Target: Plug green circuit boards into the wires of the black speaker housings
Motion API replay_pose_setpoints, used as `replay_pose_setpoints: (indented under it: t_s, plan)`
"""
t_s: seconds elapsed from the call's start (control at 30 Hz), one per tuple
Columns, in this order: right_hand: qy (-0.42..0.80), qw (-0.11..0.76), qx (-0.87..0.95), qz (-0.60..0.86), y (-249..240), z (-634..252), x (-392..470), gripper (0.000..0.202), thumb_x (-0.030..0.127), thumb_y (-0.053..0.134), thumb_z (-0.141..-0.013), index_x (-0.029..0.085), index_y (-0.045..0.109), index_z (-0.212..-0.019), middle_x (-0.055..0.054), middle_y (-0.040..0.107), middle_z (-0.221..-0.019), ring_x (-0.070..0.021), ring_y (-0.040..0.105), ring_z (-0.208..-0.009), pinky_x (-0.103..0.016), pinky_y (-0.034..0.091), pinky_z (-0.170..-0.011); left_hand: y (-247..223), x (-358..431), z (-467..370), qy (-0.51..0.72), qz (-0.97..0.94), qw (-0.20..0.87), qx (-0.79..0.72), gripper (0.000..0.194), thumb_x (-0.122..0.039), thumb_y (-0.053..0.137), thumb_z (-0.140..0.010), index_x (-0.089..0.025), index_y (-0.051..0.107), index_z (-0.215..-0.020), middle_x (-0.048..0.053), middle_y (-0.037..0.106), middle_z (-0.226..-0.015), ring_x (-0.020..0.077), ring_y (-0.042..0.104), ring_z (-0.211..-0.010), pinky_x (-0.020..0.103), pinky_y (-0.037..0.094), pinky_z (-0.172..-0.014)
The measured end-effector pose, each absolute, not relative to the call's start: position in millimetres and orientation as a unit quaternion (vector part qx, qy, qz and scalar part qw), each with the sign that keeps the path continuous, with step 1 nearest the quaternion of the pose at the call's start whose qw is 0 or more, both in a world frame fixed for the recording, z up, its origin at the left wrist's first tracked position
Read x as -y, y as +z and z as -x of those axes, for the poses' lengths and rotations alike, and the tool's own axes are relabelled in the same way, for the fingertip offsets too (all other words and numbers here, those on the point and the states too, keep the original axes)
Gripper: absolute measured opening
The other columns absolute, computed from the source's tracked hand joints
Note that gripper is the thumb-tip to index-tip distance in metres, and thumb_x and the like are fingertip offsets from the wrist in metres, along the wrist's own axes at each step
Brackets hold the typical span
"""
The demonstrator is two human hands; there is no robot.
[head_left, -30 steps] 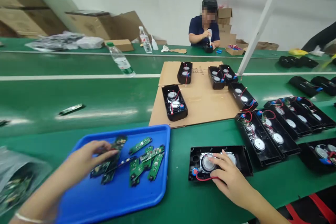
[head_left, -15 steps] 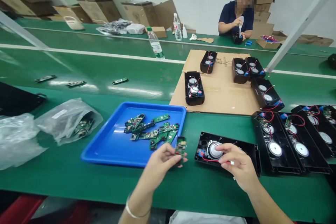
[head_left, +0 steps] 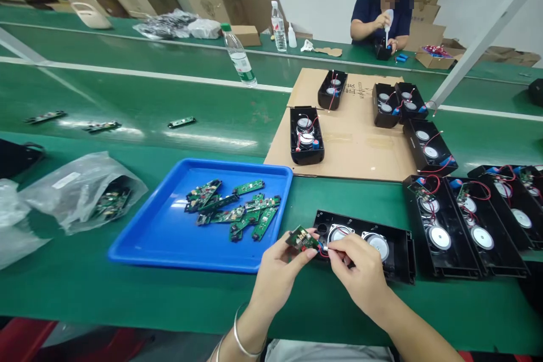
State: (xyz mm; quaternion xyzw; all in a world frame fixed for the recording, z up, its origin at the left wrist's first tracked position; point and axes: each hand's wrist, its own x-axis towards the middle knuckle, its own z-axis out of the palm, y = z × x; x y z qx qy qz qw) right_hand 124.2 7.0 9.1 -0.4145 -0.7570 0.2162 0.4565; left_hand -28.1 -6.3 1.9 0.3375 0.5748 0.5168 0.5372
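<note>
My left hand (head_left: 282, 268) pinches a small green circuit board (head_left: 302, 238), tilted in front of a black speaker case (head_left: 396, 263). Close beside it, my right hand (head_left: 358, 266) grips a small white wire connector (head_left: 325, 248) at the board's edge; whether the two are joined I cannot tell. Two white round speakers sit in the case, the right one (head_left: 375, 246) in plain view and the left one partly behind my fingers. To the left, a blue tray (head_left: 144, 237) holds a loose pile of green circuit boards (head_left: 233, 212).
More speaker cases (head_left: 439, 237) line the right side, and others stand on a cardboard sheet (head_left: 352, 153). A plastic bag of boards (head_left: 85, 192) lies left of the tray. A water bottle (head_left: 241, 59) stands beyond. Across the bench, a person (head_left: 382, 17) holds a white bottle over a case.
My left hand has brought the circuit board right, over the speaker case. My right hand has moved left with the connector, so both hands now meet at the board. The view has shifted slightly.
</note>
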Motion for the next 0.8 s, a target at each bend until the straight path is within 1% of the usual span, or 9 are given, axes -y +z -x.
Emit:
replay_pose_setpoints:
  t_s: [0.07, 0.13, 0.17, 0.23, 0.3, 0.37, 0.53, 0.67, 0.8]
  plan:
    - [0.200, 0.460, 0.755, 0.423, 8.2, -121.2, -7.8, 0.017, 0.011, 0.049, -0.084, 0.016, 0.061, -0.074, 0.001, 0.054, -0.058, -0.0097, 0.049, -0.048, -0.020, 0.042, -0.046, 4.4, 3.7, 26.3, 0.528, -0.319, 0.540, -0.572, 0.023, -0.028, 0.078, -0.058, -0.016, 0.069, -0.075, 0.007, 0.074, -0.079, 0.0217, 0.067, -0.073, 0.028, 0.054, -0.062]
    - [0.177, 0.466, 0.754, 0.429, 9.3, -117.3, -8.0, 0.019, 0.010, 0.048, -0.084, 0.017, 0.059, -0.070, 0.002, 0.052, -0.055, -0.0092, 0.046, -0.046, -0.020, 0.039, -0.043, 4.8, 1.8, 23.5, 0.551, -0.295, 0.544, -0.560, 0.023, -0.027, 0.079, -0.057, -0.018, 0.065, -0.072, 0.003, 0.073, -0.070, 0.0179, 0.066, -0.062, 0.025, 0.052, -0.055]
    - [0.163, 0.470, 0.753, 0.429, 10.2, -115.0, -7.8, 0.020, 0.010, 0.047, -0.084, 0.017, 0.058, -0.069, 0.002, 0.050, -0.054, -0.0091, 0.045, -0.045, -0.020, 0.038, -0.042, 4.4, 1.4, 21.8, 0.563, -0.281, 0.546, -0.552, 0.024, -0.026, 0.080, -0.056, -0.018, 0.062, -0.071, 0.000, 0.071, -0.066, 0.0163, 0.066, -0.059, 0.024, 0.053, -0.056]
    - [0.132, 0.484, 0.753, 0.427, 11.5, -110.2, -7.2, 0.021, 0.008, 0.047, -0.084, 0.017, 0.056, -0.068, 0.002, 0.049, -0.053, -0.0091, 0.044, -0.045, -0.020, 0.038, -0.042, 3.5, 1.6, 18.3, 0.581, -0.255, 0.560, -0.532, 0.027, -0.028, 0.081, -0.057, -0.019, 0.060, -0.071, -0.001, 0.071, -0.066, 0.0161, 0.068, -0.061, 0.026, 0.055, -0.064]
    - [0.103, 0.496, 0.751, 0.423, 11.7, -105.9, -6.8, 0.020, 0.008, 0.047, -0.085, 0.016, 0.056, -0.069, 0.002, 0.051, -0.053, -0.0092, 0.045, -0.046, -0.020, 0.038, -0.043, 3.6, 3.4, 14.5, 0.588, -0.234, 0.578, -0.516, 0.028, -0.034, 0.080, -0.059, -0.018, 0.063, -0.074, 0.002, 0.073, -0.072, 0.0192, 0.070, -0.069, 0.030, 0.057, -0.070]
    - [0.085, 0.500, 0.751, 0.424, 10.4, -103.0, -6.4, 0.018, 0.008, 0.047, -0.086, 0.016, 0.055, -0.071, 0.001, 0.053, -0.055, -0.0097, 0.046, -0.047, -0.021, 0.040, -0.045, 4.3, 6.2, 10.8, 0.587, -0.225, 0.585, -0.512, 0.031, -0.039, 0.079, -0.060, -0.017, 0.066, -0.077, 0.005, 0.074, -0.075, 0.0219, 0.070, -0.073, 0.033, 0.057, -0.072]
    - [0.064, 0.487, 0.755, 0.435, 5.2, -102.0, -2.7, 0.020, 0.009, 0.045, -0.087, 0.017, 0.054, -0.071, -0.002, 0.058, -0.059, -0.0114, 0.052, -0.051, -0.022, 0.044, -0.049, 2.4, 16.0, 5.0, 0.594, -0.236, 0.569, -0.518, 0.037, -0.042, 0.078, -0.061, -0.016, 0.070, -0.086, 0.009, 0.075, -0.084, 0.0248, 0.070, -0.081, 0.037, 0.057, -0.078]
    - [0.032, 0.482, 0.760, 0.434, 3.5, -102.9, 0.9, 0.020, 0.007, 0.045, -0.086, 0.017, 0.053, -0.072, -0.002, 0.057, -0.057, -0.0127, 0.053, -0.052, -0.024, 0.045, -0.050, -5.5, 24.3, 5.4, 0.593, -0.259, 0.555, -0.522, 0.037, -0.044, 0.076, -0.063, -0.016, 0.071, -0.087, 0.011, 0.074, -0.093, 0.0265, 0.068, -0.091, 0.035, 0.055, -0.082]
    - [0.013, 0.479, 0.769, 0.423, 2.7, -102.2, 1.1, 0.022, 0.007, 0.045, -0.087, 0.018, 0.051, -0.069, -0.001, 0.055, -0.055, -0.0128, 0.051, -0.051, -0.025, 0.042, -0.049, -10.4, 28.4, 6.4, 0.594, -0.252, 0.560, -0.520, 0.035, -0.041, 0.079, -0.062, -0.018, 0.070, -0.086, 0.009, 0.074, -0.094, 0.0248, 0.067, -0.093, 0.033, 0.052, -0.086]
